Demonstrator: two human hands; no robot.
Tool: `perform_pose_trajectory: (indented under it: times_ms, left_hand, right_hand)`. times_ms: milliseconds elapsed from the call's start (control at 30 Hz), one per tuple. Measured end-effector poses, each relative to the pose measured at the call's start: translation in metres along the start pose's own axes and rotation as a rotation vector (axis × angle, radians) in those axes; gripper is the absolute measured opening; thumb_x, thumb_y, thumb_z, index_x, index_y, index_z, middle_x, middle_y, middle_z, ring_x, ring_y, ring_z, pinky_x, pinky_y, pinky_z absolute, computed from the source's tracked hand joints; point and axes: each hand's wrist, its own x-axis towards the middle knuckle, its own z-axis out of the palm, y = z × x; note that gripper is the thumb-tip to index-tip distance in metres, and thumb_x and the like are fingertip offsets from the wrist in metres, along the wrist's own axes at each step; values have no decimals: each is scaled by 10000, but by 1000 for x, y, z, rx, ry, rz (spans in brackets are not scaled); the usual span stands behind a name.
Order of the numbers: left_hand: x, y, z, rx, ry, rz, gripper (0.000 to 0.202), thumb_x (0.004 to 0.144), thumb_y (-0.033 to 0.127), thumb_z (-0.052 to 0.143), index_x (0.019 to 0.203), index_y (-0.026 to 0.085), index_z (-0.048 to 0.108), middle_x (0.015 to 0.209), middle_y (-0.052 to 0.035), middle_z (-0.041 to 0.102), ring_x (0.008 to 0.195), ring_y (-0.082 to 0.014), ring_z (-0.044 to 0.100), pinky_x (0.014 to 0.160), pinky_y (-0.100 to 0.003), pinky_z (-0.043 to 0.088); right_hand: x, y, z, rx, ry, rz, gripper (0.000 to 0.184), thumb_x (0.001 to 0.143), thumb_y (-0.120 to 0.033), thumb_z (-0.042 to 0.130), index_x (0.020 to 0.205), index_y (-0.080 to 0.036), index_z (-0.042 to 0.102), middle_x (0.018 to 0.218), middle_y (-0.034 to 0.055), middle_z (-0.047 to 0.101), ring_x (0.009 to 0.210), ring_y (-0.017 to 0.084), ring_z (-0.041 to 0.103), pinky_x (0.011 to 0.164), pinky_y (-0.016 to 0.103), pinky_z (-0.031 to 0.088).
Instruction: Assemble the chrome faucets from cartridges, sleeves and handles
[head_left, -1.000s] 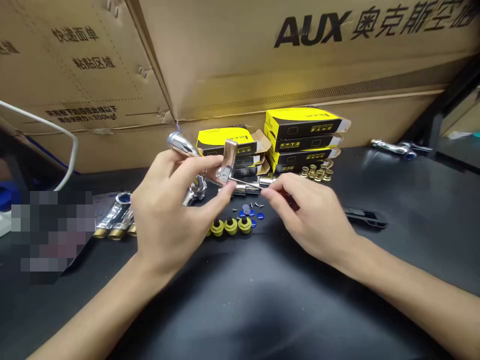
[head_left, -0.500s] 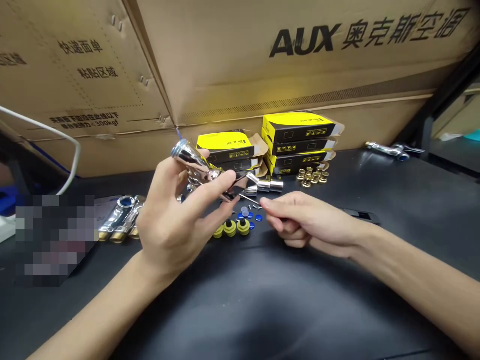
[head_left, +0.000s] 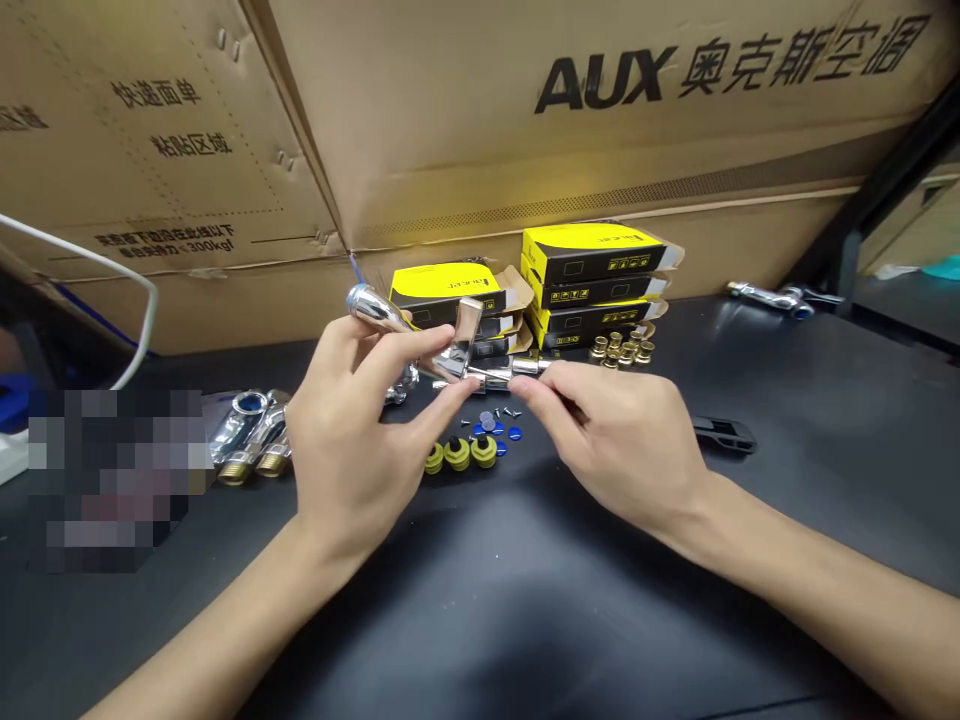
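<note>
My left hand (head_left: 352, 430) is closed around a chrome faucet (head_left: 379, 310), held above the black table with its flat lever handle (head_left: 466, 325) standing upright. My right hand (head_left: 615, 440) is pinched on a thin screwdriver, whose shaft (head_left: 480, 380) reaches toward the base of the handle. Only a short piece of the shaft shows between my fingers. Below the hands lie small screws (head_left: 510, 410), blue caps (head_left: 514, 433) and yellow valve cartridges (head_left: 459, 453).
Yellow-and-black boxes (head_left: 592, 275) are stacked at the back, with brass fittings (head_left: 622, 348) in front. Chrome valve bodies (head_left: 251, 440) lie at left, another faucet (head_left: 780, 295) at far right, a black tool (head_left: 724, 433) right of my hand. Large cardboard cartons (head_left: 525, 120) stand behind.
The faucet was tilted with its handle down half a second ago; now the handle stands upright again. My right hand has come back up to it with the screwdriver.
</note>
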Motion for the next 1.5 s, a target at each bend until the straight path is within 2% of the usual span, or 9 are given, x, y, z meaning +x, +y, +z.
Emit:
perform_pose_trajectory:
  times_ms: [233,333,467,667,833,1000,1167,1333,1500]
  left_hand:
    - [3,-5,1,42,26,218,334,828,239,798,1142,282,692,1151,-72,616,1125,-245,659,969,-385,565]
    - [6,-11,1,-159,25,172,557,775,225,843,1246,341,569,1217,-40,581,1109,-230,650,961,-399,571]
    - [15,-14,-1,-563,12,-96,635,790,146,793,1268,344,425,1124,7,645,899,-159,683,819,-346,594]
    - [20,-22,-10,-876,-331,-501,427,793,299,817,1183,243,653,1096,-28,738,987,-192,695,831,-319,588]
    - [20,-20,-14,-985,-501,-604,348,822,385,790,1126,226,732,753,-2,690,564,-108,568,518,-246,485]
    - [20,-18,-17,-1030,-597,-565,432,813,349,792,1228,273,699,560,50,594,453,-131,552,415,-255,482]
    - [19,-24,-21,-992,-611,-486,375,800,327,813,1166,342,734,655,41,680,488,-153,631,441,-265,528]
    - [24,-20,-28,-917,-683,-369,388,806,327,807,1187,364,739,717,39,726,501,-147,656,453,-245,518]
    - [27,-18,-35,-657,-575,-70,224,778,252,828,987,331,801,958,-9,751,738,-171,703,610,-269,567]
  right_hand:
    - [11,15,-4,723,-544,389,565,976,-616,486,602,-197,550,514,-71,353,498,93,291,525,272,232]
    - [13,18,-1,694,-479,375,531,974,-585,513,628,-191,594,551,-62,403,545,97,341,558,270,253]
    - [12,17,-2,561,-338,339,521,986,-565,504,641,-189,612,567,-54,439,554,102,364,562,274,256]
    - [10,14,-6,418,-258,223,460,1007,-487,508,669,-190,602,605,-38,526,577,107,425,571,256,308]
    - [6,10,-6,233,-111,-39,282,999,-344,580,765,-190,616,624,-45,583,523,88,445,568,246,337]
    - [4,11,-9,-129,59,-231,327,1036,-374,518,829,-199,701,743,26,670,694,155,580,662,280,381]
    - [3,11,-13,-187,102,-285,362,1038,-363,512,780,-207,713,712,23,674,660,156,571,636,296,368]
    - [2,11,-19,-37,9,-281,360,1034,-361,519,776,-201,711,723,7,707,615,126,585,599,288,349]
    - [10,12,-29,278,-257,-110,379,1009,-390,554,715,-198,696,622,-30,644,553,107,508,577,274,333]
